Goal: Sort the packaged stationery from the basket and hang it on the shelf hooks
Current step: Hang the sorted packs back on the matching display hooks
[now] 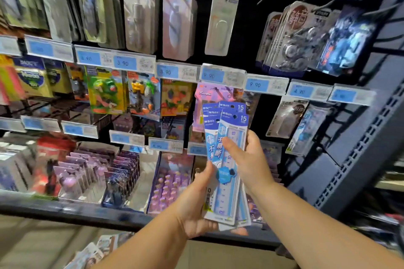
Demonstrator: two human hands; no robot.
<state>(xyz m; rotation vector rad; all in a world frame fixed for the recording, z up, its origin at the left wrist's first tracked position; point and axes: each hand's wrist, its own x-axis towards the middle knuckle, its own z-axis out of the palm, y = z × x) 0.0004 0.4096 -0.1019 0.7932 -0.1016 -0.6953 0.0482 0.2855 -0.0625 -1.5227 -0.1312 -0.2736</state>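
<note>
While the left grip (196, 209) clasps the bottom of the fanned ruler packs (231, 131) in front of the shelf (65, 211), the right grip (247, 159) pinches the front pack. It is better to slide it out straight, with the hole kept on top.

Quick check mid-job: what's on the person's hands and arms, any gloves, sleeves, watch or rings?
Nothing worn that shows. The left hand and right hand are bare, without gloves, and no ring is visible. The left forearm and right forearm are bare to the frame's edge: no sleeve, watch or bracelet in view.
</note>
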